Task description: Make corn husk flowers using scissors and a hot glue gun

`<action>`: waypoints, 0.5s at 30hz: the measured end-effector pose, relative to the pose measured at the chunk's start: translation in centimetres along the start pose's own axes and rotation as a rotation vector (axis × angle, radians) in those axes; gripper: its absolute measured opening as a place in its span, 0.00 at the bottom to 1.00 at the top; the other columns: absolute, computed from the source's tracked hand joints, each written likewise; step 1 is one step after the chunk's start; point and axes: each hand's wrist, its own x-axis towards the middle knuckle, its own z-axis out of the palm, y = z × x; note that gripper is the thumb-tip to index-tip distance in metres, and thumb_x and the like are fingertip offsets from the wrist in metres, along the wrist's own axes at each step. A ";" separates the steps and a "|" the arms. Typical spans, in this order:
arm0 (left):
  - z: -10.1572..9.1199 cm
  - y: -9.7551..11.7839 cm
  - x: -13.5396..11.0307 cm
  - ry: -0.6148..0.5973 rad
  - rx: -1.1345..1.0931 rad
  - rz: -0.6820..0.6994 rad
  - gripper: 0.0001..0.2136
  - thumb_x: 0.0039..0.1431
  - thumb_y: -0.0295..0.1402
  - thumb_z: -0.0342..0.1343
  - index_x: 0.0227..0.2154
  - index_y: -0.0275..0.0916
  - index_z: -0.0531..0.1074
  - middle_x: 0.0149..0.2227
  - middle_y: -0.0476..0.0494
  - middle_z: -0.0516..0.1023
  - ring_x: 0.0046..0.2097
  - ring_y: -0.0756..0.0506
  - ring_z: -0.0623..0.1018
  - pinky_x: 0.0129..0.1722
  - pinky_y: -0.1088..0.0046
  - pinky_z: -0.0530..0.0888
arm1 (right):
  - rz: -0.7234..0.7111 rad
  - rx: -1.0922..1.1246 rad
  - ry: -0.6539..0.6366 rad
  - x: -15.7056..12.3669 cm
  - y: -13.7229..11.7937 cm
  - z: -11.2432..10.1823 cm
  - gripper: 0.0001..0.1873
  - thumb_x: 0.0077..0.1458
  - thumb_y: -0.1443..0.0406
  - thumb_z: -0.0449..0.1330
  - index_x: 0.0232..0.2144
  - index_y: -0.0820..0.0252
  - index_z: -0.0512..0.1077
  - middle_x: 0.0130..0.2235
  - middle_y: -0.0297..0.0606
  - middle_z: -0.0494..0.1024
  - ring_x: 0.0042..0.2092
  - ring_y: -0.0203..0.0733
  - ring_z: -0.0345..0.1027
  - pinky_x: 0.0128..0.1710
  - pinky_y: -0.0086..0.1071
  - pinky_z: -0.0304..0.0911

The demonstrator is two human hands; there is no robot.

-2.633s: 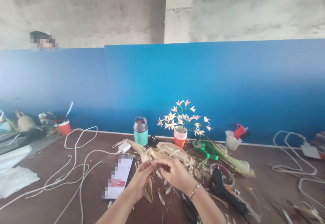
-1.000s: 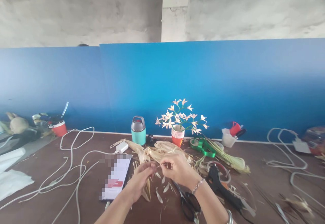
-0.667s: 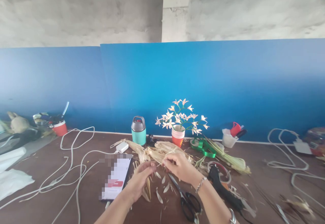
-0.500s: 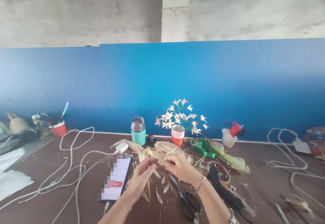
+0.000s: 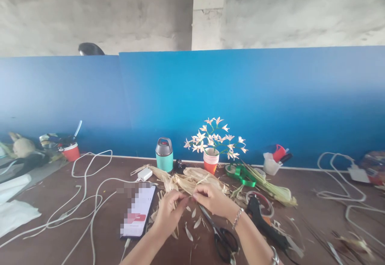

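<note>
My left hand [image 5: 171,212] and my right hand [image 5: 212,201] meet almost fingertip to fingertip above the table, each in a pinch. Whatever lies between the fingers is too small to make out. Just behind them spreads a heap of dried corn husks [image 5: 180,183]. Small petal-shaped husk pieces [image 5: 189,233] are scattered below the hands. Black-handled scissors [image 5: 224,243] lie beside my right wrist, blades pointing toward the fingers. Farther back, pale husk-like flowers [image 5: 210,137] on green stems stand in stacked paper cups [image 5: 211,160].
Left of my hands lies a phone [image 5: 140,209] with a cable; a teal flask [image 5: 164,160] stands behind it. To the right are a black glue gun [image 5: 264,225], green ribbon [image 5: 246,180] and a bundle of pale green stalks [image 5: 272,189]. White cables [image 5: 96,213] cross the left side. A blue partition [image 5: 168,96] closes off the back.
My left hand has turned slightly, its fingers curling more and its fingertips coming closer to my right hand. My right hand barely moves. A dark rounded shape has risen above the partition at left.
</note>
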 end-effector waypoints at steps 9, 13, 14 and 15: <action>0.2 -0.7 0.1 0.025 0.141 0.074 0.07 0.44 0.33 0.64 0.29 0.47 0.81 0.29 0.43 0.79 0.37 0.38 0.73 0.45 0.63 0.62 | 0.059 0.063 -0.094 -0.1 -0.2 1.0 0.14 0.54 0.67 0.51 0.21 0.59 0.72 0.20 0.31 0.71 0.23 0.34 0.61 0.22 0.27 0.54; 0.2 -0.7 0.3 -0.009 0.186 0.073 0.04 0.47 0.33 0.63 0.27 0.48 0.81 0.28 0.44 0.80 0.35 0.39 0.73 0.44 0.63 0.62 | 0.041 0.053 -0.137 -0.3 -0.4 0.6 0.16 0.53 0.69 0.50 0.17 0.60 0.69 0.18 0.30 0.68 0.22 0.33 0.60 0.22 0.26 0.52; 0.2 -0.7 0.3 -0.024 0.181 0.083 0.04 0.48 0.33 0.62 0.26 0.49 0.81 0.28 0.44 0.80 0.35 0.39 0.73 0.44 0.63 0.62 | 0.034 0.040 -0.142 -0.4 -0.4 0.5 0.16 0.52 0.70 0.50 0.17 0.60 0.69 0.17 0.29 0.68 0.22 0.33 0.60 0.22 0.26 0.52; 0.3 -0.8 0.3 -0.035 0.171 0.092 0.04 0.49 0.33 0.62 0.26 0.49 0.81 0.28 0.44 0.81 0.35 0.39 0.73 0.44 0.64 0.62 | 0.029 0.026 -0.143 -0.4 -0.4 0.4 0.15 0.52 0.70 0.50 0.17 0.60 0.70 0.17 0.29 0.68 0.22 0.33 0.60 0.22 0.26 0.52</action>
